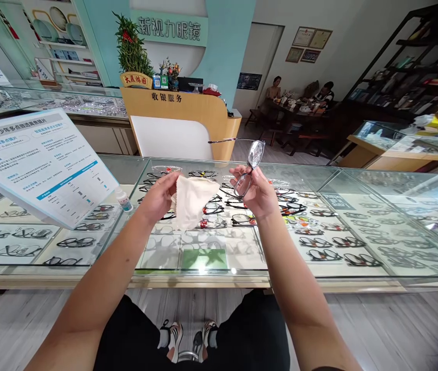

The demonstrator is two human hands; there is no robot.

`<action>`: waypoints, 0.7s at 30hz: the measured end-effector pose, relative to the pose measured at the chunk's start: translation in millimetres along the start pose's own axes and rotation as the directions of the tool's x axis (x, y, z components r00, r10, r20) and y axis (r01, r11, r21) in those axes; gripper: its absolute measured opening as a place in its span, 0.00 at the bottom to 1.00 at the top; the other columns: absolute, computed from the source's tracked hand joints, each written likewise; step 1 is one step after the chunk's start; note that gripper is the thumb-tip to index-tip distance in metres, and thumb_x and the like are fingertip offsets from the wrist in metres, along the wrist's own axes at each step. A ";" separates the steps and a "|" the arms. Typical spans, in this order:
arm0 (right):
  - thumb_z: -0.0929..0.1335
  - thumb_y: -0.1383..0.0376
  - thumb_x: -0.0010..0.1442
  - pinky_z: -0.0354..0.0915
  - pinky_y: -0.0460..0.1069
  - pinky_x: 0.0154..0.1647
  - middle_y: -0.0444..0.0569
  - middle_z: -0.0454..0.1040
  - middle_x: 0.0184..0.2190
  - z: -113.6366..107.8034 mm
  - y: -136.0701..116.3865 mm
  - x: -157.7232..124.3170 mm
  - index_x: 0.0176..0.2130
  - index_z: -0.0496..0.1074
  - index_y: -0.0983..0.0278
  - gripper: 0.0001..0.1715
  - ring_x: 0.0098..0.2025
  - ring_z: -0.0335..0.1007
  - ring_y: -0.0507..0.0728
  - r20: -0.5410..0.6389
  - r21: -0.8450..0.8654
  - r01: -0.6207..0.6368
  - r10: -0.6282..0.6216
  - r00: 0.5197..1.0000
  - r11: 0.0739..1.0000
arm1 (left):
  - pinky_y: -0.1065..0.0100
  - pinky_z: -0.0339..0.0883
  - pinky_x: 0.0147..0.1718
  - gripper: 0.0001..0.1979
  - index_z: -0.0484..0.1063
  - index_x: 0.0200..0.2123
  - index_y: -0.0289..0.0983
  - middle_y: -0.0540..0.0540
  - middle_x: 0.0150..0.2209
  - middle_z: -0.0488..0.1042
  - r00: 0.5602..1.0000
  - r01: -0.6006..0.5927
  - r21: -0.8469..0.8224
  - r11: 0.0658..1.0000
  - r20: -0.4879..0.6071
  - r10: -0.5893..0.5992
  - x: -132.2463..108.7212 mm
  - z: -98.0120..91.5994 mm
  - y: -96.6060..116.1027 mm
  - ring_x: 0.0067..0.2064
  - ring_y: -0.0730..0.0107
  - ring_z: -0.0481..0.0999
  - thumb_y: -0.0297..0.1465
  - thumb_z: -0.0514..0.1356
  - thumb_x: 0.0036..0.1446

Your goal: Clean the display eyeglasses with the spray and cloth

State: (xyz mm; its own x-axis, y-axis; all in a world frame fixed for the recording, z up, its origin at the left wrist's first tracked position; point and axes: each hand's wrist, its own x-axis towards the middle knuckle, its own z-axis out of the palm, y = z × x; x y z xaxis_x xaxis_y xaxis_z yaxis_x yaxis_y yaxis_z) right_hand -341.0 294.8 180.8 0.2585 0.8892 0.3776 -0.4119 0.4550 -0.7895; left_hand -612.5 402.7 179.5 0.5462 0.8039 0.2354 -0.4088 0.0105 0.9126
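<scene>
Above the glass table (250, 252), holds a pair of eyeglasses (256, 153) in the right-hand grip (259, 193) and a pale cloth (194, 203) in the left-hand grip (161, 198). Pinches the cloth by its upper left edge between thumb and fingers, letting the rest drape loosely to the right. Clasps the eyeglasses low, around the lower lens, leaving the upper lens clear above the fingertips. Tilts the frame front steeply, setting its long axis from upper right to lower left (closer to upright than level). Points one temple arm leftward from the top, nearly level, reaching higher than the cloth and past its right corner (cannot make out the second one). Leaves a gap between cloth and lenses: near each other, not touching. From the cloth, finds the eyeglasses to the right, with the upper lens higher; has the right-hand grip nearer to both lenses. Shows rows of spectacle frames (323, 255) beneath the glass and, beside the left forearm, a small bottle (123, 200) next to a large printed card (45, 165).
</scene>
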 end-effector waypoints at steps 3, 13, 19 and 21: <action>0.86 0.50 0.55 0.82 0.52 0.54 0.45 0.83 0.48 0.1 -0.2 -1.5 0.38 0.77 0.56 0.23 0.57 0.81 0.59 0.022 0.015 -0.029 0.029 0.999 0.999 | 0.69 0.63 0.26 0.30 0.75 0.30 0.38 0.51 0.27 0.71 0.999 -0.008 -0.026 1.000 0.044 0.009 0.9 -0.7 0.6 0.27 0.72 0.69 0.58 0.79 0.50; 0.84 0.49 0.56 0.74 0.70 0.72 0.46 0.79 0.41 -5.1 -1.2 -4.8 0.31 0.75 0.57 0.23 0.49 0.81 0.61 0.243 0.102 -0.124 0.097 0.965 0.987 | 0.73 0.64 0.24 0.33 0.69 0.38 0.41 0.56 0.30 0.74 0.999 0.033 -0.005 0.999 -0.011 -0.033 -0.9 0.6 3.1 0.25 0.75 0.71 0.38 0.86 0.37; 0.84 0.49 0.56 0.62 0.75 0.79 0.44 0.78 0.36 6.2 1.9 -11.6 0.29 0.76 0.56 0.22 0.51 0.82 0.62 0.350 0.122 -0.132 0.082 0.933 0.984 | 0.73 0.69 0.28 0.38 0.70 0.44 0.42 0.54 0.34 0.76 0.998 0.033 0.016 0.999 -0.050 -0.032 -1.6 7.7 -1.6 0.30 0.73 0.75 0.37 0.87 0.34; 0.85 0.47 0.54 0.63 0.75 0.77 0.45 0.79 0.36 10.3 5.8 -15.0 0.29 0.76 0.56 0.24 0.52 0.82 0.64 0.344 0.079 -0.142 0.107 0.933 0.987 | 0.73 0.69 0.30 0.39 0.71 0.44 0.41 0.54 0.36 0.76 0.998 0.014 0.040 0.999 -0.067 -0.012 -2.2 12.1 -5.8 0.32 0.73 0.76 0.36 0.87 0.31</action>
State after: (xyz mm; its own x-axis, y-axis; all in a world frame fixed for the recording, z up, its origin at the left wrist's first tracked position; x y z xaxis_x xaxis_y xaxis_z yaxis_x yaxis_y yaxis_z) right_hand -356.3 284.6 175.5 -0.1039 0.8947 0.4344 -0.5122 0.3262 -0.7945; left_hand -602.5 393.7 177.8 0.5006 0.8419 0.2017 -0.3711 -0.0018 0.9286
